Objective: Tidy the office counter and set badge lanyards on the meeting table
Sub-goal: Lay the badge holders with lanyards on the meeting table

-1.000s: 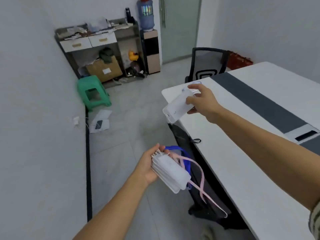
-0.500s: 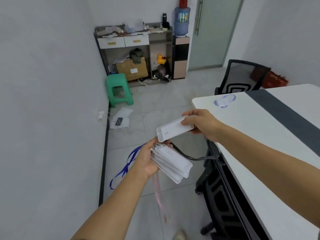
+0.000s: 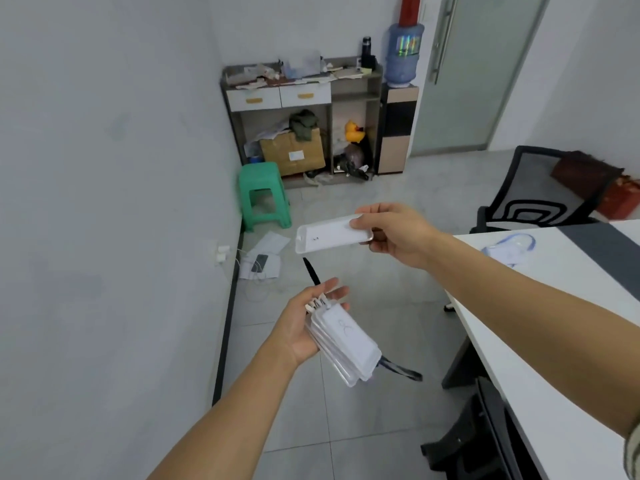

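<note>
My left hand (image 3: pixel 304 323) cradles a stack of white badge holders (image 3: pixel 344 344) over the floor, with a dark strap hanging below it. Above it, my right hand (image 3: pixel 394 233) pinches a single white badge holder (image 3: pixel 332 234) by one end, held flat; a dark lanyard strap (image 3: pixel 311 271) dangles from it toward the stack. One badge with a blue lanyard (image 3: pixel 509 245) lies on the white meeting table (image 3: pixel 540 306) near its far corner. The cluttered office counter (image 3: pixel 301 76) stands against the far wall.
A green stool (image 3: pixel 265 195) and papers with a phone (image 3: pixel 265 259) lie on the floor by the left wall. A black chair (image 3: pixel 540 188) stands at the table's end. Water dispenser (image 3: pixel 403 60) and glass door are beyond the counter.
My right hand drew the single badge up and away from the stack. The blue and pink lanyards that trailed from my left hand are no longer visible. The view shifted left.
</note>
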A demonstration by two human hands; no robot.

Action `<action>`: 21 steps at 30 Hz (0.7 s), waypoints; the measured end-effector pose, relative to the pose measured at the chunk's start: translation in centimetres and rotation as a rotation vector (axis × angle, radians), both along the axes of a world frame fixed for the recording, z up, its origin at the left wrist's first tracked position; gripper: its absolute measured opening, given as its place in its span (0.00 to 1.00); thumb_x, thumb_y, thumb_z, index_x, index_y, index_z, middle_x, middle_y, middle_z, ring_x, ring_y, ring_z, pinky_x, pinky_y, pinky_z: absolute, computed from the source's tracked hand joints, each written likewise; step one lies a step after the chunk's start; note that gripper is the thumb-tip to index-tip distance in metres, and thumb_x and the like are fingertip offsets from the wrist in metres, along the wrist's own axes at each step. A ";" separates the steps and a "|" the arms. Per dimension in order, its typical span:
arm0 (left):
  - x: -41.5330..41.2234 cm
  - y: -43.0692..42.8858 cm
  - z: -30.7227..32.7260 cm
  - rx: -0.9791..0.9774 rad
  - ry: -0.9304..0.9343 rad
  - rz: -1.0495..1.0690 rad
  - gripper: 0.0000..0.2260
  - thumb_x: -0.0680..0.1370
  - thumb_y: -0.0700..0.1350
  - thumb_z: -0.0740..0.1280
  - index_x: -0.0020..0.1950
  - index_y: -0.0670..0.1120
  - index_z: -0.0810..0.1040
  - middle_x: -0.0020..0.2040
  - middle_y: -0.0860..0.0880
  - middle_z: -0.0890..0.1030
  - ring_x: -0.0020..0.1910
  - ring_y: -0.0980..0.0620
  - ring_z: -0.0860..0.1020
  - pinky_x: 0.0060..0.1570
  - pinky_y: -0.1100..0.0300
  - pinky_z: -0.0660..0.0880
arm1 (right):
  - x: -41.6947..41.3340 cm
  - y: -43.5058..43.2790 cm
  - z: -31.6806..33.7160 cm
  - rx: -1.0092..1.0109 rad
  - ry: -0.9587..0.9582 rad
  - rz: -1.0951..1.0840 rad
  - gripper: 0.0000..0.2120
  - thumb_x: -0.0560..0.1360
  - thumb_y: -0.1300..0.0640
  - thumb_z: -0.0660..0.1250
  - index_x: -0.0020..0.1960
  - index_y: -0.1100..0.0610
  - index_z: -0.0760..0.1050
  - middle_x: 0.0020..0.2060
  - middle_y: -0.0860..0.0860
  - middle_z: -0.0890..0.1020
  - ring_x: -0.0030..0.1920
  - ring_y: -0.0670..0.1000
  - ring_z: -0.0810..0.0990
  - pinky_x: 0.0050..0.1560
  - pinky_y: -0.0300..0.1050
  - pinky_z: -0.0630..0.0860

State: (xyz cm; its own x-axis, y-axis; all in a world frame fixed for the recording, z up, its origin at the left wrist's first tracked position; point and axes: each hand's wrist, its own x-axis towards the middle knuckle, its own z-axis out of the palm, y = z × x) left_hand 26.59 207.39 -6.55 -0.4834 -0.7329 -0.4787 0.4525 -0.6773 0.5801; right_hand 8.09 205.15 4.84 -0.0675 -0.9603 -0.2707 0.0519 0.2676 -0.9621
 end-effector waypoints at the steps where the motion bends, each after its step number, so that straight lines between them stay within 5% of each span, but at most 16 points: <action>1: 0.0 -1.4 0.3 -0.015 -0.001 0.019 0.12 0.71 0.43 0.69 0.53 0.44 0.82 0.55 0.42 0.82 0.46 0.44 0.78 0.56 0.50 0.73 | 0.1 -1.3 0.1 0.000 -0.005 0.004 0.09 0.73 0.66 0.71 0.48 0.57 0.75 0.39 0.55 0.80 0.30 0.48 0.79 0.26 0.37 0.72; 7: 1.0 -11.8 0.1 -0.011 0.124 0.136 0.07 0.73 0.45 0.67 0.44 0.45 0.85 0.52 0.45 0.82 0.45 0.46 0.79 0.53 0.51 0.73 | -0.8 -8.5 -2.5 0.061 0.042 -0.029 0.07 0.73 0.66 0.71 0.42 0.57 0.74 0.34 0.54 0.79 0.29 0.47 0.77 0.26 0.36 0.72; 10: 0.8 -18.0 0.1 -0.009 0.142 0.117 0.07 0.76 0.45 0.66 0.47 0.48 0.83 0.46 0.45 0.83 0.43 0.45 0.80 0.50 0.51 0.74 | -1.4 -12.0 -4.5 0.120 0.046 -0.064 0.09 0.72 0.67 0.72 0.42 0.58 0.74 0.33 0.54 0.78 0.29 0.48 0.76 0.25 0.36 0.73; 14: -0.5 -25.3 1.1 -0.033 0.130 0.052 0.06 0.77 0.47 0.67 0.48 0.47 0.81 0.53 0.43 0.83 0.50 0.43 0.81 0.55 0.48 0.75 | -1.4 -16.6 -5.6 0.171 0.056 -0.110 0.10 0.70 0.66 0.75 0.41 0.59 0.73 0.31 0.53 0.80 0.28 0.48 0.77 0.27 0.37 0.75; 18: -3.1 -31.2 1.0 -0.068 0.103 -0.022 0.06 0.78 0.45 0.66 0.42 0.47 0.77 0.56 0.42 0.82 0.54 0.43 0.79 0.62 0.46 0.73 | -2.3 -20.0 -6.8 0.220 0.149 -0.143 0.12 0.69 0.59 0.78 0.45 0.58 0.74 0.37 0.53 0.82 0.34 0.49 0.79 0.32 0.40 0.76; 21: -5.8 -34.2 0.4 -0.045 0.104 -0.074 0.11 0.80 0.48 0.64 0.38 0.48 0.74 0.49 0.44 0.84 0.47 0.46 0.80 0.55 0.49 0.75 | -4.2 -21.3 -8.1 0.252 0.222 -0.192 0.14 0.70 0.51 0.77 0.48 0.57 0.76 0.41 0.50 0.82 0.40 0.49 0.79 0.35 0.41 0.76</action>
State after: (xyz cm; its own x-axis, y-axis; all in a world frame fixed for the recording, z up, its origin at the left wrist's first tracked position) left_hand 20.74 173.18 -6.11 -0.5826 -0.7126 -0.3908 0.4614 -0.6858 0.5628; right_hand 3.93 183.86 -3.30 -0.3232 -0.8298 -0.4550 -0.0777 0.5024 -0.8611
